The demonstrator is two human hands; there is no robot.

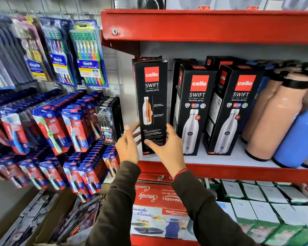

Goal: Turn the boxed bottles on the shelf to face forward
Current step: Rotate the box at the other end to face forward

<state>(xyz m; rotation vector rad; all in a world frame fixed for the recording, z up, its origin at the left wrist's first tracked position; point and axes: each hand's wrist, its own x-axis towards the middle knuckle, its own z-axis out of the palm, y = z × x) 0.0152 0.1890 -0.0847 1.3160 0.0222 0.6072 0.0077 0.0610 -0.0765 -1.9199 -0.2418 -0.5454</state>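
Note:
Three black boxed bottles stand in a front row on the white shelf board [226, 157]. The left box [150, 96] shows a side panel with a cutaway bottle picture and small text. My left hand [127, 146] touches its lower left edge with spread fingers. My right hand [167, 148] grips its lower right corner, thumb across the front. The middle box [194, 110] and the right box [236, 110] show their front panels with a steel bottle picture. More black boxes stand behind them, mostly hidden.
Beige bottles [274, 118] and blue bottles [299, 139] stand at the shelf's right. A red shelf [203, 25] hangs overhead. Toothbrush packs [85, 54] hang on the wall at left. Red boxes [155, 197] and white-green cartons [267, 210] fill the shelf below.

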